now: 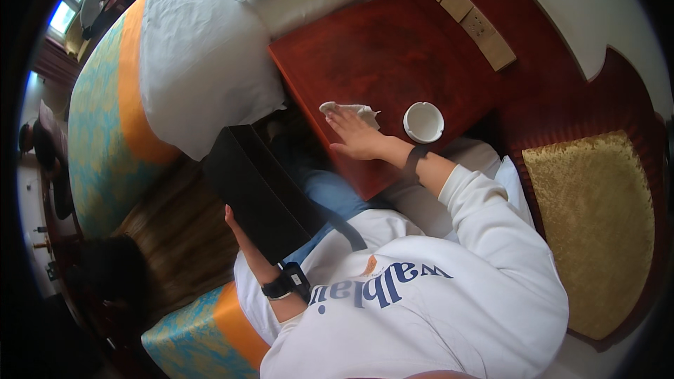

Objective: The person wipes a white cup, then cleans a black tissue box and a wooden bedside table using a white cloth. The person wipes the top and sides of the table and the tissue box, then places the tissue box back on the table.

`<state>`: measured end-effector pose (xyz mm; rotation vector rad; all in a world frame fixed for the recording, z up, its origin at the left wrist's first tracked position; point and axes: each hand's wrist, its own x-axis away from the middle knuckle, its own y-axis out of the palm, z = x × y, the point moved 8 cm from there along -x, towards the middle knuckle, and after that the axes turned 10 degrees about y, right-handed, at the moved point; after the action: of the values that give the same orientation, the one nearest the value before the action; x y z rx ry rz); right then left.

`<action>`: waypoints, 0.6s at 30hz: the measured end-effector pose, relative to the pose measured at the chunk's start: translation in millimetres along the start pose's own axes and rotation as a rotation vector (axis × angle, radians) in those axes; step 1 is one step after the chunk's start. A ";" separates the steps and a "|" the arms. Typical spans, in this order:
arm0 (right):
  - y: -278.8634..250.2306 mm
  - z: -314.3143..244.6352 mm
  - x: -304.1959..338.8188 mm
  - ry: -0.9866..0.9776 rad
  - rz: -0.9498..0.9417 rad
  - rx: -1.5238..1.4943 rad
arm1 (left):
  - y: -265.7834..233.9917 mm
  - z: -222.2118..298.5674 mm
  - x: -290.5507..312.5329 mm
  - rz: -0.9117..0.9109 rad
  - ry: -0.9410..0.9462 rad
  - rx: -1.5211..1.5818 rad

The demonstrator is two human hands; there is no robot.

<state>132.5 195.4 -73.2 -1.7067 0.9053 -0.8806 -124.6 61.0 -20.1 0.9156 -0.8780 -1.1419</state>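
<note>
My right hand (354, 133) lies palm down on the red-brown wooden counter (393, 49), its grip flat and uncurled, fingers over the white cloth (368, 113) rather than clamped round it. The cloth shows on both sides of my fingers, its long axis running roughly left to right. The round white ashtray (424, 122) stands near, to the cloth's right and just beyond my wrist, so this hand is the nearer one. My left hand (239, 232) is against the black box (260, 189), left of the counter; how far that grip closes, I cannot tell.
</note>
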 end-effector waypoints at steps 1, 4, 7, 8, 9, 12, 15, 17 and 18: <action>0.6 -0.6 -0.6 0.027 -0.014 -0.019 | -5.3 0.1 2.2 0.107 0.002 -0.086; 5.6 -6.5 -11.6 -0.089 0.056 -0.029 | 16.2 -1.0 10.1 0.250 0.003 -0.219; 12.8 -16.3 -27.6 -0.137 0.021 -0.042 | 14.4 -4.9 9.3 0.128 0.031 -0.158; 12.6 -19.9 -34.1 -0.138 0.025 -0.037 | 9.4 -5.4 7.2 0.160 0.017 -0.179; 12.1 -22.8 -40.7 -0.139 0.030 -0.031 | 4.6 -4.7 5.1 0.192 0.003 -0.201; 3.1 -16.7 -54.8 -0.189 0.051 -0.039 | -20.1 0.2 -4.3 0.480 -0.041 -0.324; -11.8 15.7 -75.3 -0.141 0.111 -0.036 | -7.4 -3.2 -9.5 -0.124 -0.078 -0.022; -21.1 63.0 -83.6 0.091 -0.030 -0.122 | -15.1 1.6 -10.0 0.233 -0.039 -0.267; -29.9 81.9 -85.8 0.118 -0.056 -0.079 | -16.0 4.5 -7.2 0.411 -0.014 -0.380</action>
<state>169.4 311.9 -78.7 -1.7697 0.9861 -1.0035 -135.7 64.7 -34.0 0.3916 -0.7798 -0.9132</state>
